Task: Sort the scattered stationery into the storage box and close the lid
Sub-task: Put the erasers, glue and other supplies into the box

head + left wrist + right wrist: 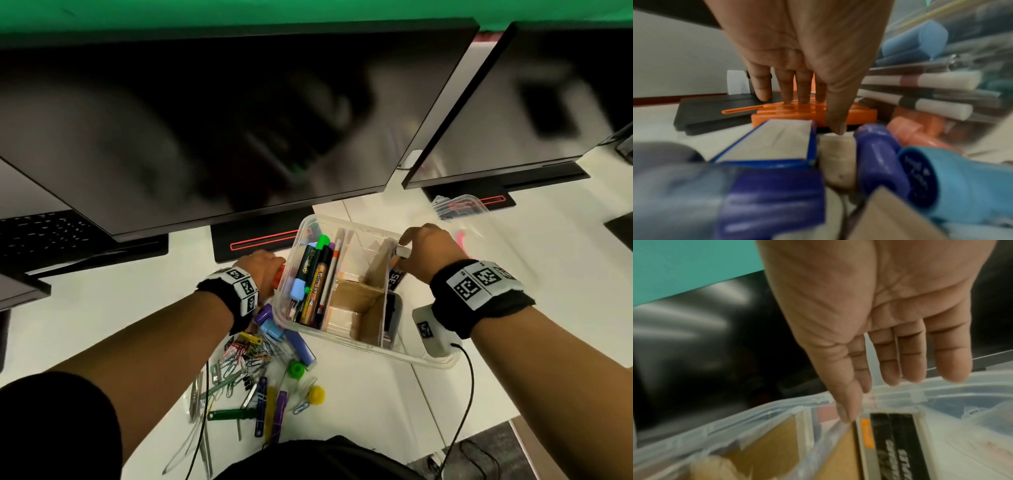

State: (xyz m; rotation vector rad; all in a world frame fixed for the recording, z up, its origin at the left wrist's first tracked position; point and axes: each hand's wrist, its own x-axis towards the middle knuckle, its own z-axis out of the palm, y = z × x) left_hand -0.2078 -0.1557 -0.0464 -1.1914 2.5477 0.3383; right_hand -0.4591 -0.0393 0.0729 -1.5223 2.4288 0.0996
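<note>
While the clear plastic storage box (337, 329) sat half-filled on the white worktop (376, 394), the left hand (807, 53) pressed spread fingers on an orange ridged block (840, 114), the right hand (885, 308) hovered spread above the box, so sorting looked midway, next grasping that block

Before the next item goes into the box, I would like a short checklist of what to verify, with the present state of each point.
1. Storage box is open, lid off: ok.
2. Lid lies apart from the box, behind the right hand: ok.
3. Left hand has fingers on the orange piece beside the box: ok, though a firm hold cannot be told.
4. Right hand holds nothing large; a small thing at its fingertips: cannot tell.
5. Middle compartment has room: ok.
6. Paper clips and pens are off the desk: not ok, many remain.
</note>
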